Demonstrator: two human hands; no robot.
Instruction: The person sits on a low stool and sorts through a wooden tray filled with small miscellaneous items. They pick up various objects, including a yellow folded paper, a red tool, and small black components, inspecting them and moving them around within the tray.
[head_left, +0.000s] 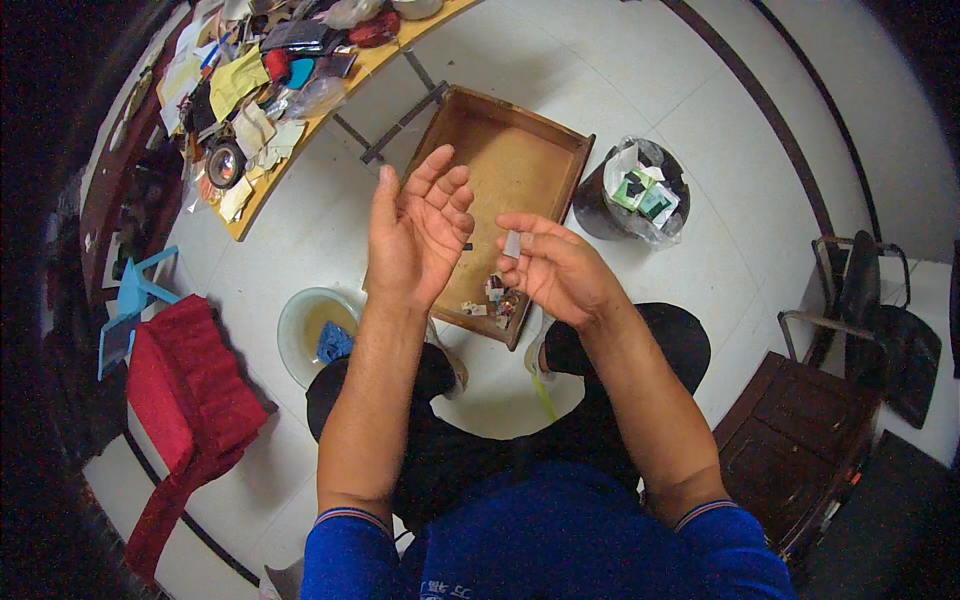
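Observation:
Between the thumb and fingers of my right hand (559, 266) is a small pale flat piece (512, 244), too small to identify. My left hand (424, 232) is raised with the palm up, its fingers apart and nothing in it. Both hands hover over a wooden drawer (517, 169) that lies on the floor in front of me. Small odds and ends (499, 296) are gathered in the drawer's near right corner, partly hidden by my right hand. A little dark object (467, 247) lies on the drawer's bottom beside my left fingers.
A black bin (596, 199) lined with plastic holds green and white packaging, right of the drawer. At the left stands a basin (289, 337) of water with a blue cloth (334, 343). A cluttered table (330, 105) is at upper left; red fabric (199, 375) lies lower left.

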